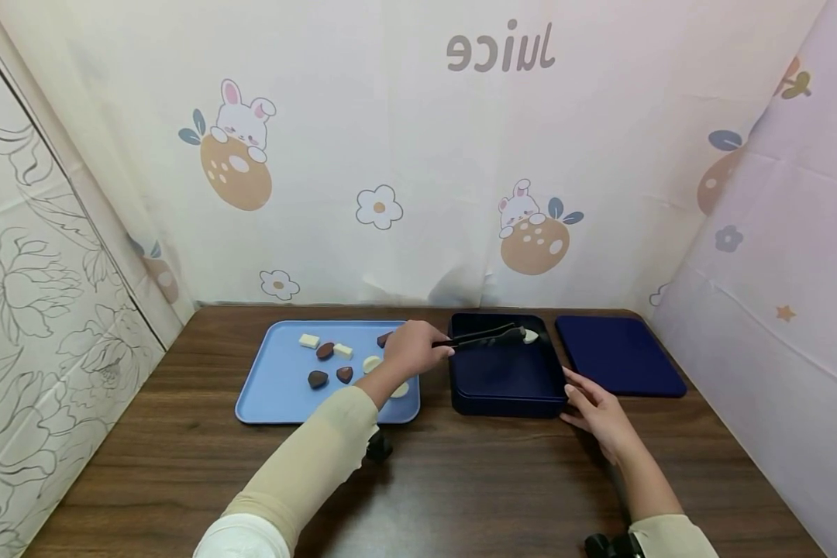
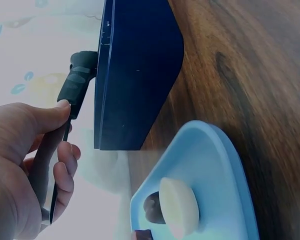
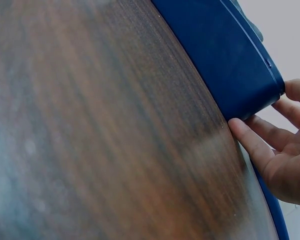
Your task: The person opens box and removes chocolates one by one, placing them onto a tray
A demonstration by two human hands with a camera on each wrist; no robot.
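Observation:
My left hand [image 1: 413,349] holds black tongs [image 2: 77,80] by their arms, reaching from above the blue tray [image 1: 272,399] across to the dark blue box [image 1: 509,406]. At the tongs' far tips is a small white chocolate [image 1: 531,336], which overlaps the box's far right inside in the head view. In the left wrist view the tongs' end stands at the box rim. My right hand [image 1: 596,411] touches the box's near right corner with its fingertips, the fingers fairly straight. White chocolates [image 1: 309,340] and brown chocolates [image 1: 318,379] lie spread on the tray, some hidden behind my left hand.
A flat dark blue lid [image 1: 621,356] lies right of the box, close to my right hand. Behind the wooden table [image 1: 460,480] hangs a printed curtain [image 1: 418,155], with patterned panels at both sides.

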